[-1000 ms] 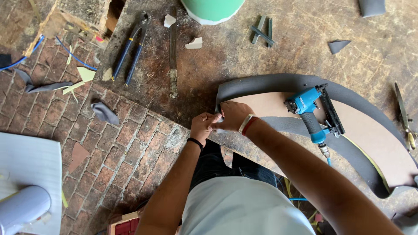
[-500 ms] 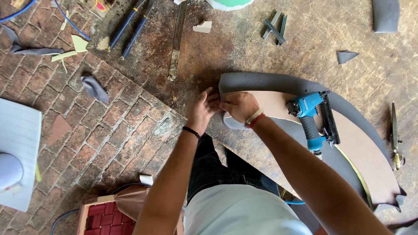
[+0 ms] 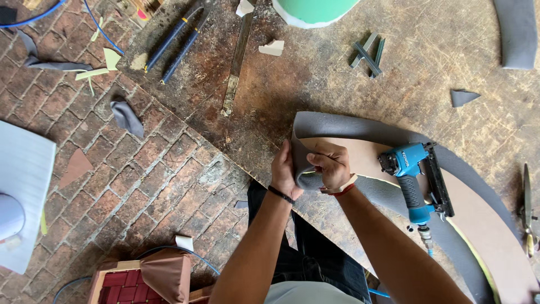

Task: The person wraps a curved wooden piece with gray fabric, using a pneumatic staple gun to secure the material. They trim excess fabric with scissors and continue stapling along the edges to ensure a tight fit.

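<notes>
In the head view, a curved board (image 3: 478,225) of pale brown colour is seen lying on the desk (image 3: 337,73), sweeping from the middle of the frame down to the lower right corner. Grey fabric (image 3: 349,125) is laid under it and shows as a dark band along the outer arc and again along the inner arc. The blunt end of the board sits at the centre of the frame, and there the fabric is folded up and over the board's edge.

The left hand (image 3: 283,171) is closed on that fold from the left side, the fingers (image 3: 286,155) pinched on the grey fabric. The right hand (image 3: 332,164) is curled over the same end from the right, its fingers pressed down on the fabric and the board; a black band is worn on the left wrist and a red one on the right.

A blue staple gun (image 3: 416,180) is rested on the board just to the right of the right hand, its hose trailing toward the bottom of the frame.

The desk's edge runs diagonally from the upper left to the lower middle, just beside the hands; brick floor (image 3: 140,186) lies beyond it at the left. Open desk surface is left above the board, up to long blue-handled pliers (image 3: 174,48) at upper left, a narrow metal strip (image 3: 236,62) and a green round object (image 3: 315,10) at the top. Shears (image 3: 527,211) are placed at the right margin.
</notes>
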Demonstrator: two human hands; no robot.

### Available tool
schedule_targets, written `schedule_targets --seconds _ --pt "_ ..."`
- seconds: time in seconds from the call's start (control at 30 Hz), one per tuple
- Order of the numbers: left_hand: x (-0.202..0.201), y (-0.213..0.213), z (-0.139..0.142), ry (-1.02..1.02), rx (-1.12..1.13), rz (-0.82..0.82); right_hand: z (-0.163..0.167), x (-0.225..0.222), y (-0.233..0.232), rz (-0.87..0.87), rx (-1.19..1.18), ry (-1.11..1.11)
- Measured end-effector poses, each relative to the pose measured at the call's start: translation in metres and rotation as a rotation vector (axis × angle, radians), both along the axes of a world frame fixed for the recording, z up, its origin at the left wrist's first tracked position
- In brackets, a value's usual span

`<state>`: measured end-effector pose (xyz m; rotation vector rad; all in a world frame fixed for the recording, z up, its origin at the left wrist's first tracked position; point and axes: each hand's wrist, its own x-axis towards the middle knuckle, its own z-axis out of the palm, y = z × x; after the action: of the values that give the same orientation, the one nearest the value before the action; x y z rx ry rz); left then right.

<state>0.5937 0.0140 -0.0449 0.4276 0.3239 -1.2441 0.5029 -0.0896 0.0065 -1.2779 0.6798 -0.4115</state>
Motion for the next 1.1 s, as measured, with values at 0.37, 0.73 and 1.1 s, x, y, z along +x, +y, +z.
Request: schedule_targets --seconds 0.37,0.73,1.1 --pt "-0.017 0.01 -0.037 -0.568 0.374 -0.177 0.016 -0.02 0.003 0.091 -0.629 0.371" --pt "0.009 0.013 0.004 -1.323 0.758 -0.652 0.064 -0.163 -0.045 0.025 -0.756 1.299" --pt "0.01 0.014 0.012 -1.376 0.769 -0.559 0.169 0.027 -0.006 0.648 -0.523 1.283"
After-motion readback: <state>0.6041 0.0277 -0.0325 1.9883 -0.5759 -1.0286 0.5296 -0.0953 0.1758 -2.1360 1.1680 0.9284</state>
